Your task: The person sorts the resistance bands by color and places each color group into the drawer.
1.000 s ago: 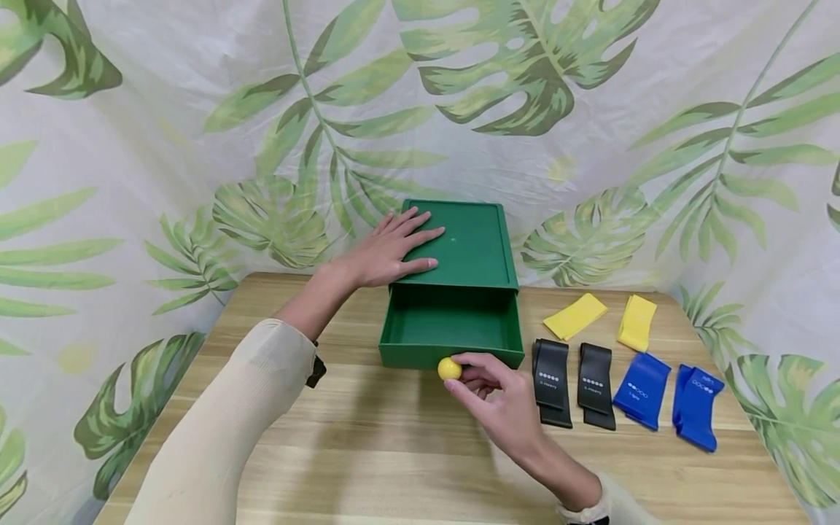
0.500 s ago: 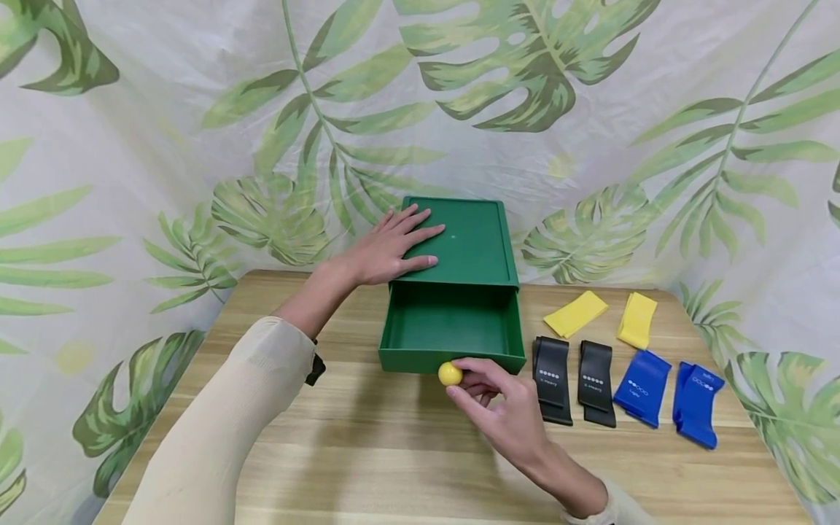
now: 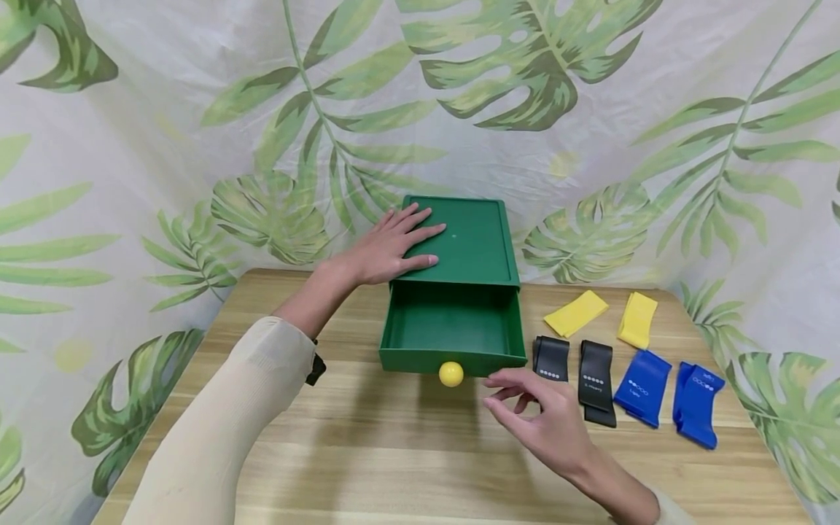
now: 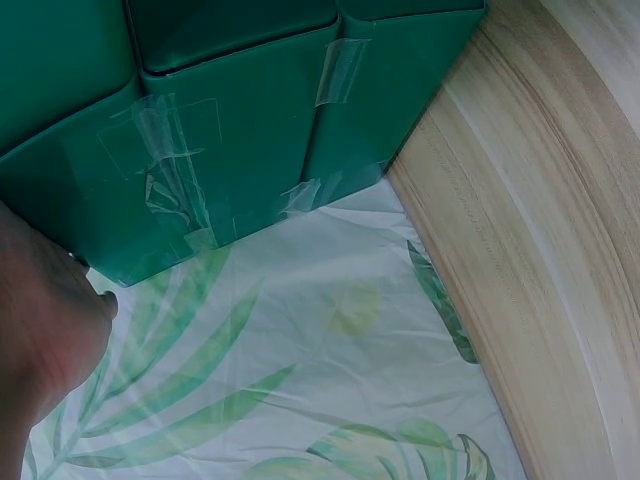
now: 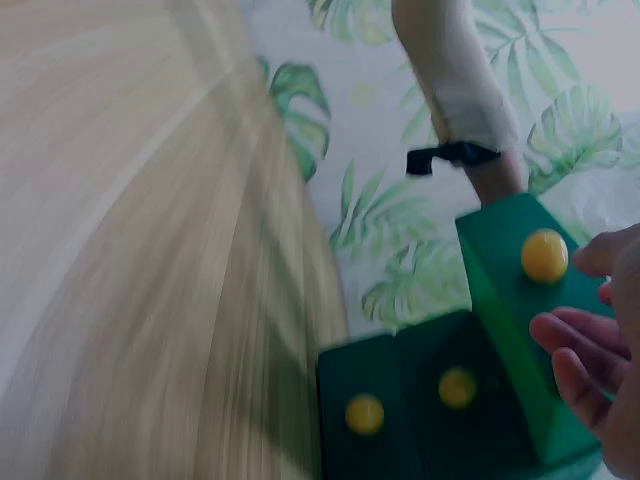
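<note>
Green drawer [image 3: 410, 360] stood pulled out at the middle of the head view, its inner floor visible. Yellow knob [image 3: 450, 374] sat on its front panel, round and shiny. Green cabinet [image 3: 479, 240] was directly behind, flat top facing up.

Right hand [image 3: 551, 419] was right of the knob, near but apart, lower right of center. Thumb and index were spread a little, other fingers loosely bent, gripping nothing. Right wrist view showed the same gap, hand at the right edge. Two lower drawer fronts [image 5: 465, 430] showed lower center there, each with a yellow knob, set further back than the pulled one.

Left hand [image 3: 394, 251] lay flat on the left part of the cabinet top, fingers extended and spread, not grasping. Left wrist view caught part of it at the left edge, beside green panels with clear tape [image 4: 170, 170].

Right of the drawer, two yellow bands [image 3: 575, 314] lay farthest back, two black bands [image 3: 596, 383] nearer, left one partly behind the right hand, two blue bands [image 3: 642, 389] to their right. All were on the wood-grain table [image 3: 367, 459]. Leaf-print cloth [image 3: 485, 164] filled the background. Pale sleeve [image 3: 216, 408] covered the left forearm, lower left, dark strap [image 3: 316, 367] at its cuff.
</note>
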`<act>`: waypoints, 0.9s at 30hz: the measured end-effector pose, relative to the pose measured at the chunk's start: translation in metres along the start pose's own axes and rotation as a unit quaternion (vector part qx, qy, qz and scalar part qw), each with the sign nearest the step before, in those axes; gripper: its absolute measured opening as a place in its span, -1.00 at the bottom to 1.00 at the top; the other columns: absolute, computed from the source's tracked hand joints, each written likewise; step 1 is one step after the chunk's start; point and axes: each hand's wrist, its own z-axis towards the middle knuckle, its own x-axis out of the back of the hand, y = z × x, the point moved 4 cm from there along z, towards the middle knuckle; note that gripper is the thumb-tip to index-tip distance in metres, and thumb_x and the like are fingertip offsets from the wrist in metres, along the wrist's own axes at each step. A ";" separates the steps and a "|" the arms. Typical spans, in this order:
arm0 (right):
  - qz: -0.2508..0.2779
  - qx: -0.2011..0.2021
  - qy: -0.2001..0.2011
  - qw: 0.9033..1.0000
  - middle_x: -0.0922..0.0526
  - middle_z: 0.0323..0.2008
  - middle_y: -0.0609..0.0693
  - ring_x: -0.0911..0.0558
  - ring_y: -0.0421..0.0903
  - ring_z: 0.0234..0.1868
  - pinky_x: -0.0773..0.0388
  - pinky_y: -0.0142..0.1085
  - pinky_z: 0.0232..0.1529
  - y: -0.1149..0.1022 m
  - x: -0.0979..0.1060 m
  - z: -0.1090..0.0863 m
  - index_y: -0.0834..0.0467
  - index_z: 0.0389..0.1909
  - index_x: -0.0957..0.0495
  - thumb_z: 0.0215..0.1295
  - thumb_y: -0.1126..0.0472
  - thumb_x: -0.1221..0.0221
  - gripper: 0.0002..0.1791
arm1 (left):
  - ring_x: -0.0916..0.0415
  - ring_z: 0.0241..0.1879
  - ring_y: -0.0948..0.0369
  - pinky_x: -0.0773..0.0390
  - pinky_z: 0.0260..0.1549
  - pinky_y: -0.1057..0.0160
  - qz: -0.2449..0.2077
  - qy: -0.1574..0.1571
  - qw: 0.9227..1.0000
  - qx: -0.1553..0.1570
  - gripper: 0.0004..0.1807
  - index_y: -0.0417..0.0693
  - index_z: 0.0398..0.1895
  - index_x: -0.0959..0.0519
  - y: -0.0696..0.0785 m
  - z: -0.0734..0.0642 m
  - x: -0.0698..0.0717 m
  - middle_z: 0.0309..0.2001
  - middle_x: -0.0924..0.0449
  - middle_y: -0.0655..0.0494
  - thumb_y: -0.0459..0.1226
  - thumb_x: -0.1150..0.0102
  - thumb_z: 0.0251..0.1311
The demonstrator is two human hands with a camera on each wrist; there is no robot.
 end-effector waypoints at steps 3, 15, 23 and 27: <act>-0.020 0.002 -0.007 1.000 -0.83 -0.20 -0.07 -0.79 -0.29 -0.28 -0.64 -0.47 -0.41 0.007 0.014 -0.007 0.10 -0.06 -0.74 0.11 0.45 -0.53 -0.61 | 0.44 0.72 0.00 0.38 0.62 -0.18 -0.003 0.001 1.000 0.000 -0.24 0.23 0.74 -0.09 0.000 0.000 0.000 0.75 0.20 -0.03 0.21 0.09 0.61; -0.119 0.004 -0.013 0.993 -0.83 -0.24 -0.07 -0.74 -0.33 -0.35 -0.63 -0.47 -0.41 0.050 0.063 -0.016 0.11 -0.09 -0.76 0.01 0.41 -0.58 -0.59 | 0.43 0.73 0.01 0.37 0.62 -0.18 -0.008 0.006 1.000 -0.001 -0.25 0.23 0.73 -0.10 0.000 -0.001 0.000 0.74 0.19 -0.02 0.19 0.08 0.61; -0.179 -0.042 -0.024 0.983 -0.84 -0.18 -0.03 -0.72 -0.25 -0.33 -0.67 -0.39 -0.31 0.092 0.077 -0.014 0.14 -0.06 -0.77 0.07 0.32 -0.60 -0.62 | 0.44 0.72 0.01 0.39 0.62 -0.17 -0.005 0.005 1.000 -0.001 -0.25 0.23 0.74 -0.09 -0.001 -0.001 -0.001 0.75 0.19 -0.02 0.19 0.08 0.61; -0.190 -0.054 -0.033 0.980 -0.83 -0.13 0.03 -0.68 -0.24 -0.36 -0.63 -0.43 -0.31 0.111 0.079 -0.014 0.13 -0.02 -0.77 0.11 0.28 -0.59 -0.62 | 0.43 0.72 0.00 0.37 0.62 -0.19 -0.002 0.006 1.000 -0.003 -0.25 0.22 0.74 -0.10 -0.001 -0.001 -0.001 0.74 0.18 -0.03 0.18 0.07 0.61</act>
